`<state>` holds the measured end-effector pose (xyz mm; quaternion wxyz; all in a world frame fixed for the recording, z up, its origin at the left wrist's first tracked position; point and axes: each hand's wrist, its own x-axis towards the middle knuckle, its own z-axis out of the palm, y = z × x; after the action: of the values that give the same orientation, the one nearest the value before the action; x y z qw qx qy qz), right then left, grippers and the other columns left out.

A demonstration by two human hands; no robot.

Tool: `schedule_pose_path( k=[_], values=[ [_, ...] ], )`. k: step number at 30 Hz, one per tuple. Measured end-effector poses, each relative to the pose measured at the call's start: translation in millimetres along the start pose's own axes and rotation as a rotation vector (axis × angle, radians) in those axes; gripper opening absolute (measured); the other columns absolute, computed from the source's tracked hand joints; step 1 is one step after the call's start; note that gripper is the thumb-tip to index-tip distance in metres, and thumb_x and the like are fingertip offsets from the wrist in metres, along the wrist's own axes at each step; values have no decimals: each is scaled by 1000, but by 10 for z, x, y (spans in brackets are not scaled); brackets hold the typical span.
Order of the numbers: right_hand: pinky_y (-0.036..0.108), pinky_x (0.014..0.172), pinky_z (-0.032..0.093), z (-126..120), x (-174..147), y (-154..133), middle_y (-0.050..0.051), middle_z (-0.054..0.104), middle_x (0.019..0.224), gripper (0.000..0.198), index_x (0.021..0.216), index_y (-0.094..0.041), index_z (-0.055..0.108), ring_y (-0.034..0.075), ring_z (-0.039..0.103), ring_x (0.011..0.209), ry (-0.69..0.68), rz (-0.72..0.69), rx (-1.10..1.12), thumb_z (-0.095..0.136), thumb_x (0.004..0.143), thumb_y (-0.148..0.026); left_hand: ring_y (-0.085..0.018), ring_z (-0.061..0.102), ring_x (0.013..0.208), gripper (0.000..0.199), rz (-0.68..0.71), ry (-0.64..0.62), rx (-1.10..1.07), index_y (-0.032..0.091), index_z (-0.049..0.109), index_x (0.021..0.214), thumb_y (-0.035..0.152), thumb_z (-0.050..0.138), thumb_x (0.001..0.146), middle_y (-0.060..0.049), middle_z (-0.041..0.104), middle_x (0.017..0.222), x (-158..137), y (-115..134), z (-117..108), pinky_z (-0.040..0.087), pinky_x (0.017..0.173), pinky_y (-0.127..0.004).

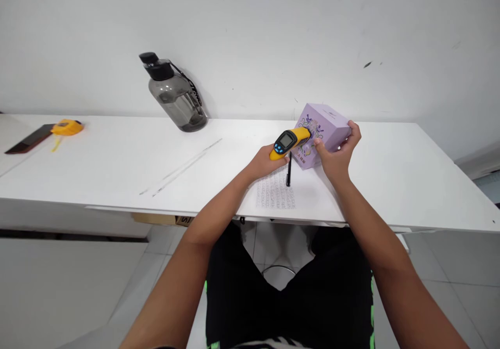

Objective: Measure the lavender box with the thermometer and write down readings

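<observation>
My left hand (262,162) is wrapped round the handle of a yellow and black infrared thermometer (289,140), whose small screen and blue buttons face me. Its front end is at the patterned side of a light purple box (330,125); whether they touch I cannot tell. My right hand (339,156) grips that box at its right side, thumb on the patterned face, and holds it tilted. Below the thermometer a black pen (289,171) lies on a sheet of paper (275,190) covered in rows of writing, partly hidden by my left hand.
A grey see-through water bottle (177,99) stands near the wall, left of my hands. Farther left lie a yellow tape measure (67,127) and a dark flat bar-like piece (31,139). The white table (187,153) has dark streaks, and its front edge runs just before my lap.
</observation>
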<state>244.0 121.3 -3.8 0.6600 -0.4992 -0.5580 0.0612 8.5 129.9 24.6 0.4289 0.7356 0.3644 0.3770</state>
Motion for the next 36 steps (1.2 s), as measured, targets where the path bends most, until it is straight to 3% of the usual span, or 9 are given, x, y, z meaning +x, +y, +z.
schedule_pose_path(
  k=[8, 15, 19, 22, 25, 28, 30, 32, 36],
  values=[
    [64, 117, 37, -76, 123, 135, 13, 33, 150, 94, 149, -32, 24, 32, 45, 140, 124, 41, -36, 75, 74, -59, -16, 53, 71, 31, -47, 79, 108, 19, 61, 84, 46, 74, 77, 0, 61, 76, 5, -53, -35, 42, 68, -30],
    [72, 119, 31, -184, 231, 242, 16, 32, 151, 96, 145, -28, 34, 38, 31, 149, 190, 31, -228, 83, 68, -57, -27, 65, 93, 44, -164, 172, 426, 23, 66, 118, 52, 68, 85, -7, 73, 107, 53, -85, -230, 44, 78, -36],
    [81, 117, 22, -161, 220, 184, 15, 21, 161, 89, 143, -29, 36, 42, 17, 154, 185, 92, -329, 79, 72, -60, -33, 62, 115, 61, -202, 113, 661, 26, 58, 139, 54, 68, 86, -11, 67, 134, 94, -125, -402, 41, 92, -41],
    [81, 121, 6, -151, 190, 17, 14, 11, 167, 84, 143, -27, 39, 44, -3, 158, 165, 53, -397, 80, 75, -54, -35, 60, 118, 66, -238, 101, 772, 25, 56, 141, 60, 67, 86, -14, 65, 135, 120, -174, -476, 39, 95, -43],
    [72, 126, 0, -143, 130, -186, 11, 18, 168, 61, 137, -30, 48, 40, -6, 158, 81, -55, -377, 74, 84, -46, -37, 61, 113, 63, -318, 111, 865, 21, 59, 137, 63, 60, 90, -17, 66, 128, 134, -206, -489, 38, 92, -44],
    [64, 122, 27, -91, 28, -332, 13, 53, 141, 39, 127, -28, 57, 35, 38, 145, -65, -119, -318, 60, 94, -47, -38, 60, 111, 63, -385, 102, 945, 17, 60, 135, 64, 53, 94, -20, 66, 125, 132, -206, -472, 39, 91, -45],
    [52, 100, 49, -28, -55, -386, 10, 68, 110, 38, 127, -23, 59, 27, 63, 106, -252, -42, -313, 50, 99, -48, -38, 60, 113, 63, -388, 83, 984, 17, 59, 136, 63, 53, 94, -19, 65, 125, 123, -195, -452, 40, 92, -46],
    [40, 80, 52, 43, -137, -416, 6, 70, 90, 46, 134, -20, 58, 21, 64, 78, -456, 53, -374, 47, 101, -50, -36, 59, 115, 62, -374, 71, 1015, 18, 57, 138, 62, 53, 94, -18, 65, 126, 108, -180, -423, 40, 95, -46],
    [30, 66, 42, 166, -239, -462, 2, 72, 76, 49, 141, -22, 57, 21, 65, 72, -803, 150, -510, 46, 102, -50, -39, 54, 124, 57, -379, 126, 1071, 21, 56, 138, 56, 56, 94, -18, 63, 132, 68, -159, -348, 40, 101, -50]
  ],
)
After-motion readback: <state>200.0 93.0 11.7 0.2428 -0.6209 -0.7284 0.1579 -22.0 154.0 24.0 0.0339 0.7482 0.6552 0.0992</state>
